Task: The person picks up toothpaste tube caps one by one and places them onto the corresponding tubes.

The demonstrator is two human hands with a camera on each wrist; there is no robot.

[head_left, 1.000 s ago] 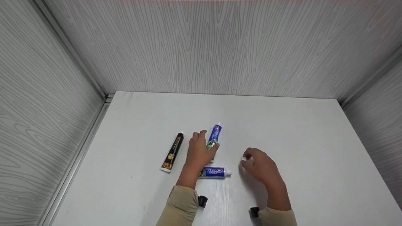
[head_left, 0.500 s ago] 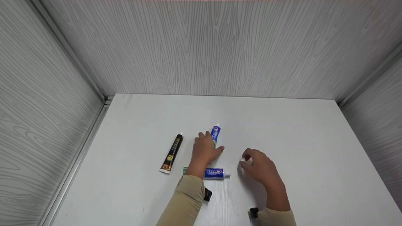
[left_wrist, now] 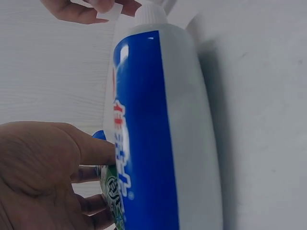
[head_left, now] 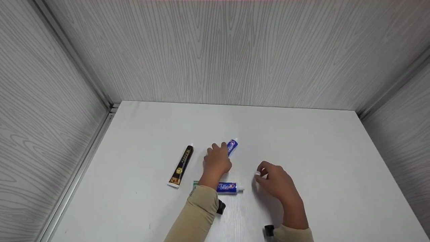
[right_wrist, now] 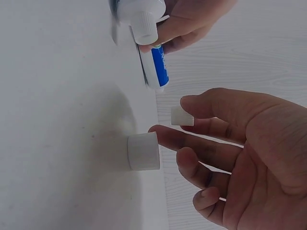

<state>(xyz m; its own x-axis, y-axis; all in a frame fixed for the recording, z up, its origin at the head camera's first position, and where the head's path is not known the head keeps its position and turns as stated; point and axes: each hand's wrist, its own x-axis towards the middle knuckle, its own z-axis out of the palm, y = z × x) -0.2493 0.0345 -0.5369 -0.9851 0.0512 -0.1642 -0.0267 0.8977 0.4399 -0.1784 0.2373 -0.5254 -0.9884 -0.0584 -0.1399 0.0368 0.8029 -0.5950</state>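
My left hand (head_left: 216, 160) grips a blue and green toothpaste tube (head_left: 232, 146) lying on the table. In the left wrist view the thumb and fingers close round the tube's green part (left_wrist: 111, 189). Between thumb and forefinger, my right hand (head_left: 277, 181) pinches a small ribbed white cap (right_wrist: 182, 116). A larger, smooth white cap (right_wrist: 144, 151) stands on the table beside those fingertips; the hand hides it in the head view. Another blue toothpaste tube (head_left: 227, 188), with a ribbed white cap (left_wrist: 150, 14) on its end, lies crosswise under my left wrist.
To the left of my left hand lies a black and gold toothpaste tube (head_left: 180, 167), slanting away from me. A black camera piece (head_left: 220, 206) sits at each wrist. Grey wood-grain walls (head_left: 215, 50) bound the white table (head_left: 302, 134) at the back and sides.
My left hand has moved onto the farther blue tube, and its thumb has closed in. That tube has turned slightly clockwise. The right hand keeps pinching the cap almost in place.
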